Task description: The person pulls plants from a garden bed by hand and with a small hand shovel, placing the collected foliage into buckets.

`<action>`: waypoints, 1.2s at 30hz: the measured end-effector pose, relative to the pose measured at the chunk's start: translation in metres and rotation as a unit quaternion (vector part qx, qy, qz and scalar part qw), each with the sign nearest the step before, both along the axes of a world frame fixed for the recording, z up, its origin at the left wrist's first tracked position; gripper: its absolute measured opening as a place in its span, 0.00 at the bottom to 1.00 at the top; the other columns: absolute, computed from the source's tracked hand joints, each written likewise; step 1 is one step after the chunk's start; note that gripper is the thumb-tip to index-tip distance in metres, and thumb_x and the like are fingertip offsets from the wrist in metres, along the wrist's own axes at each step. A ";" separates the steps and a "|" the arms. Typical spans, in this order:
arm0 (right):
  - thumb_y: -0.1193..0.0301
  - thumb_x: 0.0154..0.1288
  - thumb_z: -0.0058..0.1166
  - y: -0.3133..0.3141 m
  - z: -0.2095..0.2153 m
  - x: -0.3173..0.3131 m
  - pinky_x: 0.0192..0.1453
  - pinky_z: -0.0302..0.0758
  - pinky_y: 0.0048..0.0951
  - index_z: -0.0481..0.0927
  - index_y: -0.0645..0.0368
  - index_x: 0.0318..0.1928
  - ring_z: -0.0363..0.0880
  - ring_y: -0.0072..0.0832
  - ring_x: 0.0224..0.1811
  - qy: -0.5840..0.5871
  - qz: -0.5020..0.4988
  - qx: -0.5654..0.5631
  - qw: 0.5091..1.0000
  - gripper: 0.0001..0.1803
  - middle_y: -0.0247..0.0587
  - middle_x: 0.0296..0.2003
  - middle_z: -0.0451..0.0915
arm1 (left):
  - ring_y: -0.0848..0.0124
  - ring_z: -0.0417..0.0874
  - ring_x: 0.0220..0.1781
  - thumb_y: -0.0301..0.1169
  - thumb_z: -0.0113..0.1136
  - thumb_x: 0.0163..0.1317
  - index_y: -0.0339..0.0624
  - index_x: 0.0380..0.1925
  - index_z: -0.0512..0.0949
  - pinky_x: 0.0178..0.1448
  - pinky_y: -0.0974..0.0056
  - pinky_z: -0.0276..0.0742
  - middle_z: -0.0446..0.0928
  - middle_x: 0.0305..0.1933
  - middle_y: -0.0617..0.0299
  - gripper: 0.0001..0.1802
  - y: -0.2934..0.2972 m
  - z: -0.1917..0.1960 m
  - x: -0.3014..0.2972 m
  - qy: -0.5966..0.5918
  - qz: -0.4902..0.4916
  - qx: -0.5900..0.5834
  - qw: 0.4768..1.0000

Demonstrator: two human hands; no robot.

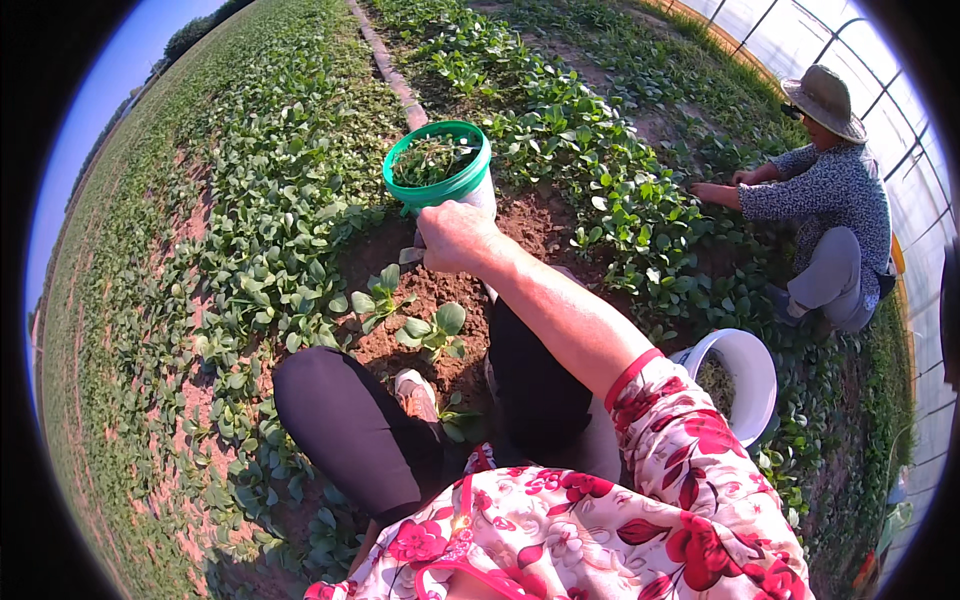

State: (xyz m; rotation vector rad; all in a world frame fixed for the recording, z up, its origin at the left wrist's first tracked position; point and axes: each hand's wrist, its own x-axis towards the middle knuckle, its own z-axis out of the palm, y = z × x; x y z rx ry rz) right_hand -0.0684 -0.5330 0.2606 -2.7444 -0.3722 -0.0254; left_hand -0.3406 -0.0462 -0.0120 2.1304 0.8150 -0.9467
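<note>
Red-flowered white blouse, red-trimmed short sleeves, black trousers.

Rows of low leafy green seedlings (270, 200) cover the field on the left and run to the far edge. Bare reddish-brown soil (440, 290) shows in the near middle, with a few single plants (435, 330) standing in it. A narrow stone-lined border (395, 75) runs away into the distance. On the right a person in a straw hat (825, 100) and patterned shirt crouches among the plants. A white bucket (745, 380) stands near right. A greenhouse wall (850, 50) rises far right.
</note>
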 end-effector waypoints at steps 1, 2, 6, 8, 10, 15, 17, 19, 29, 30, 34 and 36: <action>0.72 0.46 0.58 0.000 -0.002 -0.001 0.40 0.80 0.42 0.84 0.57 0.29 0.84 0.43 0.36 0.004 -0.002 0.024 1.000 0.07 0.48 0.28 0.83 | 0.68 0.81 0.43 0.37 0.57 0.63 0.37 0.51 0.74 0.45 0.64 0.75 0.80 0.45 0.55 0.20 0.001 0.000 0.008 -0.010 -0.003 0.005 1.000; 0.68 0.49 0.59 0.002 0.003 -0.002 0.45 0.80 0.37 0.86 0.57 0.35 0.84 0.41 0.41 0.042 -0.013 0.010 0.999 0.12 0.49 0.34 0.84 | 0.68 0.81 0.42 0.37 0.57 0.63 0.37 0.52 0.74 0.45 0.64 0.75 0.80 0.45 0.55 0.21 0.003 0.002 0.015 -0.018 -0.003 0.010 1.000; 0.70 0.45 0.58 -0.009 -0.005 -0.011 0.38 0.81 0.39 0.85 0.60 0.31 0.85 0.43 0.37 -0.013 -0.013 0.061 0.998 0.11 0.50 0.31 0.84 | 0.68 0.81 0.42 0.37 0.57 0.64 0.37 0.54 0.73 0.45 0.65 0.75 0.80 0.46 0.55 0.22 0.002 0.001 0.046 -0.059 -0.016 0.017 0.998; 0.65 0.49 0.62 -0.018 -0.026 -0.010 0.40 0.80 0.38 0.87 0.49 0.34 0.84 0.40 0.35 -0.034 -0.039 0.026 0.998 0.10 0.45 0.30 0.84 | 0.68 0.81 0.42 0.37 0.56 0.64 0.37 0.55 0.72 0.45 0.65 0.75 0.80 0.47 0.55 0.22 -0.005 -0.006 0.062 -0.082 -0.019 0.016 0.996; 0.64 0.46 0.62 -0.013 -0.022 -0.015 0.40 0.80 0.38 0.86 0.53 0.31 0.84 0.41 0.36 -0.041 -0.035 0.022 0.998 0.10 0.47 0.30 0.84 | 0.68 0.80 0.42 0.37 0.56 0.64 0.37 0.56 0.72 0.45 0.65 0.75 0.80 0.47 0.55 0.23 0.005 -0.001 0.079 -0.127 -0.008 0.018 0.992; 0.71 0.42 0.57 0.020 -0.006 -0.013 0.36 0.79 0.42 0.82 0.60 0.27 0.83 0.46 0.32 -0.115 0.016 0.089 0.989 0.09 0.52 0.25 0.81 | 0.70 0.79 0.39 0.40 0.52 0.67 0.37 0.59 0.70 0.41 0.64 0.74 0.78 0.50 0.56 0.24 0.051 0.080 0.156 -0.379 0.121 -0.133 0.908; 0.71 0.44 0.56 0.011 -0.026 -0.025 0.32 0.77 0.44 0.81 0.58 0.25 0.81 0.48 0.28 -0.147 0.006 0.117 0.982 0.06 0.50 0.22 0.80 | 0.70 0.79 0.47 0.37 0.50 0.69 0.36 0.61 0.67 0.43 0.68 0.70 0.78 0.49 0.55 0.24 -0.066 0.203 0.147 -0.476 0.112 -0.127 0.863; 0.72 0.46 0.56 0.027 0.002 -0.027 0.30 0.76 0.45 0.80 0.54 0.30 0.81 0.47 0.26 -0.178 0.062 0.173 0.967 0.07 0.46 0.20 0.79 | 0.76 0.78 0.43 0.37 0.51 0.71 0.35 0.59 0.67 0.43 0.71 0.72 0.79 0.47 0.58 0.22 -0.092 0.284 0.161 -0.547 0.054 -0.280 0.787; 0.75 0.49 0.58 0.099 0.022 -0.081 0.30 0.78 0.38 0.78 0.54 0.43 0.82 0.41 0.28 -0.337 0.127 0.290 0.887 0.17 0.41 0.27 0.81 | 0.65 0.82 0.47 0.53 0.50 0.67 0.36 0.55 0.68 0.49 0.60 0.79 0.78 0.49 0.49 0.31 -0.221 0.298 0.212 -0.327 -0.001 -0.565 0.758; 0.75 0.47 0.58 0.104 0.025 -0.087 0.30 0.78 0.38 0.77 0.53 0.43 0.82 0.40 0.28 -0.341 0.152 0.269 0.888 0.18 0.40 0.27 0.80 | 0.64 0.82 0.47 0.54 0.49 0.68 0.37 0.55 0.68 0.50 0.58 0.79 0.78 0.49 0.49 0.30 -0.225 0.297 0.211 -0.339 0.007 -0.581 0.740; 0.76 0.44 0.59 0.095 0.023 -0.101 0.32 0.77 0.38 0.74 0.54 0.52 0.80 0.38 0.32 -0.295 0.151 0.217 0.918 0.28 0.39 0.29 0.78 | 0.61 0.82 0.47 0.46 0.42 0.73 0.39 0.51 0.71 0.51 0.57 0.79 0.80 0.47 0.51 0.22 -0.251 0.297 0.213 -0.321 0.099 -0.640 0.691; 0.75 0.44 0.61 0.091 0.022 -0.103 0.49 0.73 0.39 0.68 0.57 0.60 0.74 0.42 0.45 -0.284 0.137 0.207 0.926 0.37 0.44 0.42 0.75 | 0.64 0.82 0.42 0.42 0.43 0.73 0.41 0.47 0.75 0.46 0.58 0.79 0.82 0.41 0.57 0.18 -0.249 0.298 0.219 -0.357 0.140 -0.641 0.665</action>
